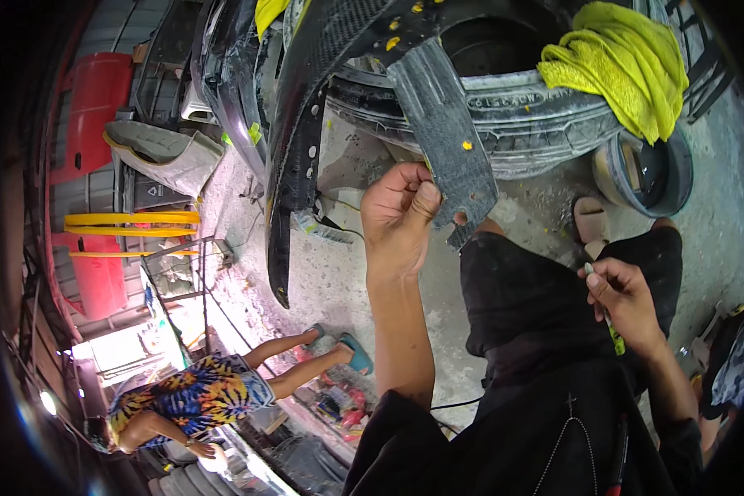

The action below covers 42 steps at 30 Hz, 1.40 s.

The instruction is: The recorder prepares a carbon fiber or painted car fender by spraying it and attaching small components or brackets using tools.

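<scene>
My left hand [401, 217] is closed on the edge of a dark grey flat tab [446, 124] with holes near its lower end. This tab belongs to a black carbon-patterned car body part [326, 45], dotted with yellow spots. Over my lap, my right hand [624, 299] grips a slim tool [616, 337] with a pale tip and a yellow-green end; the fingers hide its middle. Behind the tab lies a large dusty tyre [546, 136], and a yellow towel [620, 70] drapes over its right side.
A round bucket [678, 174] stands right of the tyre, near a beige slipper [591, 221]. Red panels [99, 107] and a grey curved shell [165, 157] are at left. Another person [194, 397] stands at lower left; someone else's clothing [736, 364] shows at far right.
</scene>
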### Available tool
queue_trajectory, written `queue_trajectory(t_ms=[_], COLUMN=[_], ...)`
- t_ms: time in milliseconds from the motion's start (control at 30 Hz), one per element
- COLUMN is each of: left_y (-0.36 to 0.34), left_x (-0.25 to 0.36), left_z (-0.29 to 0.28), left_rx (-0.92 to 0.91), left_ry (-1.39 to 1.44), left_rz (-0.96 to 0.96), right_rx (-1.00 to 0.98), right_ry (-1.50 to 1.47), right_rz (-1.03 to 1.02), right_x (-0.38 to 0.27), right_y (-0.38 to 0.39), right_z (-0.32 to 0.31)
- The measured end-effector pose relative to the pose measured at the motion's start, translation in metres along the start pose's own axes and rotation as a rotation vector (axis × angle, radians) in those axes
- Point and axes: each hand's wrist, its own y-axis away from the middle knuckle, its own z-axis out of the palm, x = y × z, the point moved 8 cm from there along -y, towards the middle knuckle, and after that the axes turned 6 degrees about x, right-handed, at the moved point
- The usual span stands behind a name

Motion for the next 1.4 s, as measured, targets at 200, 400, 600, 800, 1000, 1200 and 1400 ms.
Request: queue_trajectory(t_ms=[200, 400, 600, 800, 1000, 1200, 1400], left_y=[-0.007, -0.004, 0.002, 0.005, 0.01, 0.005, 0.017], left_x=[0.004, 0.032, 0.035, 0.022, 0.012, -0.002, 0.009], left_z=[-0.004, 0.01, 0.018, 0.01, 0.019, 0.019, 0.028], left_rx=[0.112, 0.178, 0.397, 0.311, 0.234, 0.233, 0.217], left_ry=[0.092, -0.188, -0.367, -0.269, 0.134, 0.112, 0.177], left_rz=[-0.074, -0.005, 0.059, 0.042, 0.04, -0.055, 0.102], right_rx=[0.069, 0.141, 0.103, -0.103, -0.279, -0.4, -0.802], right_ry=[0.048, 0.102, 0.283, 0.865, 1.284, 1.545, 1.938], right_rz=[0.092, 0.083, -0.114, -0.738, -0.978, -1.158, -1.521], right_x=[0.02, 0.012, -0.064, -0.233, -0.293, -0.292, -0.276], right_y=[0.005, 0.001, -0.013, -0.009, -0.006, -0.015, -0.011], right_z=[-0.024, -0.048, -0.024, 0.066, 0.146, 0.185, 0.211])
